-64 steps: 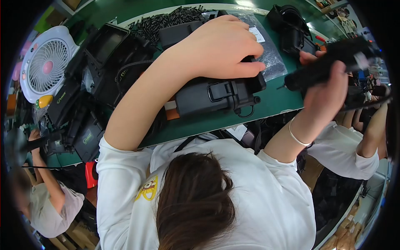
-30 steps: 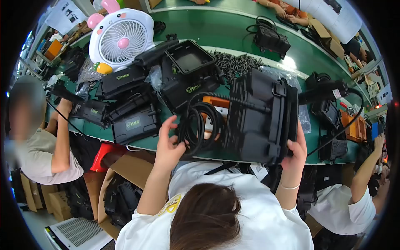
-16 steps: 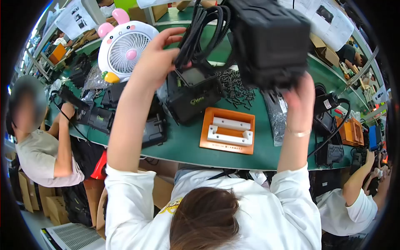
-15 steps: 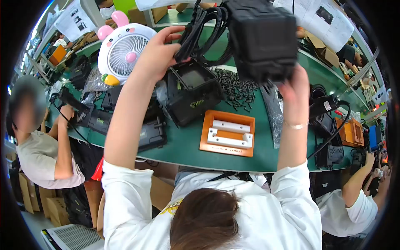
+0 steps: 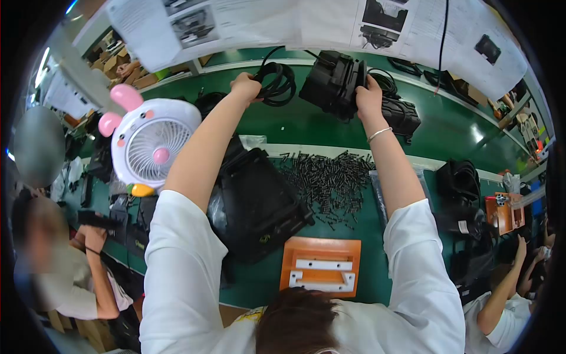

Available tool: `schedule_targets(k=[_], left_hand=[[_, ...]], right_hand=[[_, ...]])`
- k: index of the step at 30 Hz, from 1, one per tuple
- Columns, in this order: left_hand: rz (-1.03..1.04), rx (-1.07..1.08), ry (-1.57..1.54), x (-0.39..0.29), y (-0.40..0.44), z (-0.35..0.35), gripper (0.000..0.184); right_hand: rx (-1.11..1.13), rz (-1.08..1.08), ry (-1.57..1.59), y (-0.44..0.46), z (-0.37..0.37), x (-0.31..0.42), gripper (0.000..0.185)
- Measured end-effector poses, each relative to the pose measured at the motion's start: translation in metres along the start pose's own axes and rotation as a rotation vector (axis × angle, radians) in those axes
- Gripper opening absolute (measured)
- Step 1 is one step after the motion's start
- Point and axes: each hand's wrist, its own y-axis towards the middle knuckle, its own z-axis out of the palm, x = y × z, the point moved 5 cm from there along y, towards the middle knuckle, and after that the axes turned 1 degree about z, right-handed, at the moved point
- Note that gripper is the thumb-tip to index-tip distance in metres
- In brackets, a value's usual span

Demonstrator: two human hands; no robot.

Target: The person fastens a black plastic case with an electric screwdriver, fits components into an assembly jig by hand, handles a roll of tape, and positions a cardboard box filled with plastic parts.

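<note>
Both arms reach far forward over the green belt (image 5: 236, 127) behind the bench. My left hand (image 5: 246, 87) is closed round a coiled black cable (image 5: 277, 85). With my right hand (image 5: 369, 99) I grip the right side of a black case (image 5: 333, 82), which is joined to that cable. Just right of the case and partly behind my right wrist, another black device (image 5: 402, 117) rests on the belt. Near my body, an orange fixture (image 5: 322, 246) with white blocks lies on the bench.
A white fan (image 5: 154, 141) with pink ears stands left of my left arm. Black housings (image 5: 259, 200) and a pile of small black screws (image 5: 330, 180) lie between my arms. Paper sheets (image 5: 330, 23) hang ahead. Co-workers sit at left (image 5: 65, 265) and right (image 5: 507, 312).
Both hands have moved forward from above the bench to the belt behind it, carrying the case and the coiled cable. The view has shifted forward, so the fixture appears lower.
</note>
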Motion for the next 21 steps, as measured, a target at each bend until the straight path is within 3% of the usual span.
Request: schedule_targets(k=[2,5,6,8,10,13,16,19,21], left_hand=[[0.028,-0.058,0.067,0.016,0.019,0.014,0.039],[0.41,0.009,0.746,0.003,0.041,0.041,0.041],[0.429,0.042,0.679,0.015,0.063,0.057,0.043],[0.476,0.027,0.692,-0.034,0.015,0.073,0.046],[0.771,0.12,0.598,-0.044,0.018,0.111,0.054],[0.998,0.16,0.723,-0.049,-0.013,0.149,0.055],[0.966,0.126,0.75,-0.044,-0.029,0.147,0.059],[0.726,0.305,0.525,-0.028,0.007,0.131,0.061],[0.676,0.394,0.442,-0.012,0.021,0.115,0.061]], right_hand=[[-0.013,-0.107,-0.215,0.01,-0.003,-0.012,0.058],[-0.022,-0.215,-0.429,0.014,-0.009,-0.022,0.055],[-0.016,-0.268,-0.467,0.021,-0.01,-0.028,0.055],[0.018,-0.312,-0.534,0.018,-0.007,-0.022,0.054],[0.025,-0.33,-0.494,0.024,-0.004,-0.033,0.054],[0.039,-0.274,-0.306,0.032,-0.001,-0.047,0.054],[0.029,-0.122,-0.009,0.031,-0.008,-0.057,0.056],[0.001,0.035,0.27,0.026,-0.029,-0.046,0.061],[-0.036,0.183,0.44,0.02,-0.041,-0.031,0.061]])
